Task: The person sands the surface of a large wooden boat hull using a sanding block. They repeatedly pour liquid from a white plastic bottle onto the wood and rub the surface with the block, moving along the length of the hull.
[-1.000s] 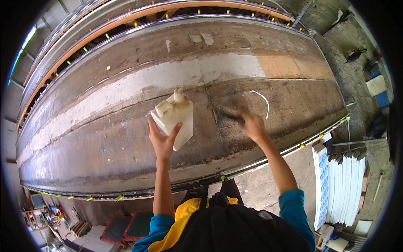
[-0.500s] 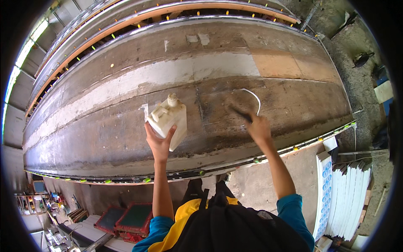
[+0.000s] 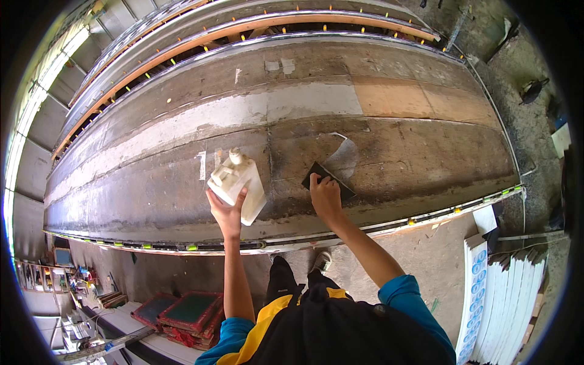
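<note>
My left hand (image 3: 227,214) grips an off-white plastic jug (image 3: 248,193) by its lower side, its capless-looking neck tilted up and away from me over the long brown tabletop (image 3: 389,143). Pressed against that surface, a dark rectangular flat spreader (image 3: 312,173) is in my right hand (image 3: 326,198), fingers bent over its top edge. Just beyond the spreader lies a thin whitish wet smear (image 3: 345,159) with a brighter curved streak at its far end. The contents of the jug cannot be made out.
A pale band (image 3: 243,112) and orange-brown panels (image 3: 392,98) run along the tabletop. Yellow and green clips (image 3: 192,247) line its near edge rail. White boards (image 3: 508,298) stack at the lower right; red-edged frames (image 3: 190,310) lie at the lower left. More long tables lie beyond.
My right hand has brought the spreader down left and nearer, flat onto the tabletop. The curved white line has become a broad thin smear. My left hand still holds the jug.
</note>
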A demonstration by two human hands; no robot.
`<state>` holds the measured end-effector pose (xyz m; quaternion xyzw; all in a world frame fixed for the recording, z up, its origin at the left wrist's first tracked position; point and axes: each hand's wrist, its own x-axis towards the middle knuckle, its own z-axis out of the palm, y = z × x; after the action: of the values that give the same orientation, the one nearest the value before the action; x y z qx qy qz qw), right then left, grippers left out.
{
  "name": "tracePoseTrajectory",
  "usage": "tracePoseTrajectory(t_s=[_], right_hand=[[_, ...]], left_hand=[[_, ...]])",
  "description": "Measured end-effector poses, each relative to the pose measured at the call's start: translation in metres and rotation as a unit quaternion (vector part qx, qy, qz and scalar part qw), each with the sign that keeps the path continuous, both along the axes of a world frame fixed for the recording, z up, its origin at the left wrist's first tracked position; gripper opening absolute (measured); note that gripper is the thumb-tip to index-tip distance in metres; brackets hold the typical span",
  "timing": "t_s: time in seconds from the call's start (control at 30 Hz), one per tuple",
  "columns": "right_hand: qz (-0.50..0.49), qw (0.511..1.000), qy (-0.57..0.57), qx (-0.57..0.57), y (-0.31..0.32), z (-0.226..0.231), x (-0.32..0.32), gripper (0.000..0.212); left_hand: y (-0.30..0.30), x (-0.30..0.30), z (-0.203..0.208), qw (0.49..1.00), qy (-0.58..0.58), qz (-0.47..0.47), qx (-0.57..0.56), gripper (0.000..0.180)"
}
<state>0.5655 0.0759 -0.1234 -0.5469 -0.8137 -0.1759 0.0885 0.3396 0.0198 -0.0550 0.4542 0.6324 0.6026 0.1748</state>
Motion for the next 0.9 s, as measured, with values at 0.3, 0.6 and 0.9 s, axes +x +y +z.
tracePoseTrajectory(t_s=[0.3,0.6,0.9], right_hand=[[-0.135,0.971,0.152,-0.126,0.076,0.038,0.079,0.035],[-0.038,0.988,0.092,-0.117,-0.033,0.033,-0.082,0.043],[-0.197,0.856,0.383,-0.287,0.019,0.034,-0.013,0.062]], left_hand=[[-0.002,0.000,0.009,0.999,-0.034,-0.020,0.021,0.055],[0.013,-0.051,0.007,0.999,-0.023,-0.043,0.014,0.056],[0.041,-0.107,0.001,0.994,-0.023,-0.102,-0.006,0.057]])
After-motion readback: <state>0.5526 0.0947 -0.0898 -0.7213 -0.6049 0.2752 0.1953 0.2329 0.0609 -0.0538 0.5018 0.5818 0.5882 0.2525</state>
